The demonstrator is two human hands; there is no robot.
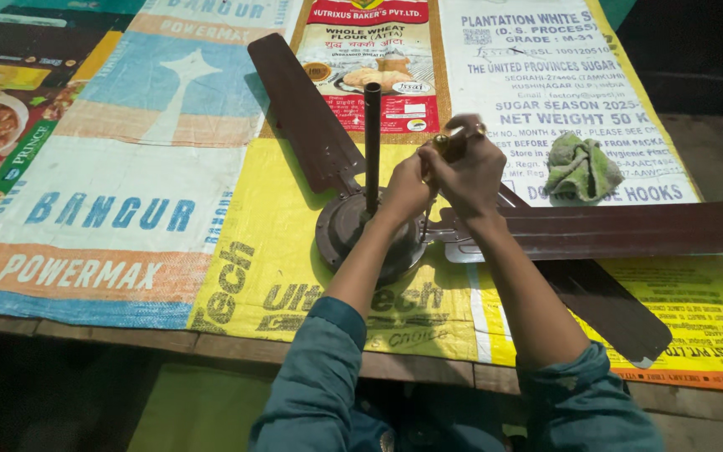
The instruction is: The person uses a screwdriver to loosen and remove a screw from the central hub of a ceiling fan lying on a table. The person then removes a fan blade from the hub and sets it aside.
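Crumpled green rag [581,166] on printed sacks [127,167] over wooden table [428,368].

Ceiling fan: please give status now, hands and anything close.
Both hands together, left hand and right hand pinching a small brass part. Ceiling fan flat on table, rod upright. Green rag lies apart.

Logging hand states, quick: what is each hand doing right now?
Left hand: closed on a small brass-coloured part, above the fan motor.
Right hand: closed on the same part.

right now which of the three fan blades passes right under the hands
The blade pointing right, running under the right hand and wrist. The upper-left blade and lower-right blade lie clear of both hands.
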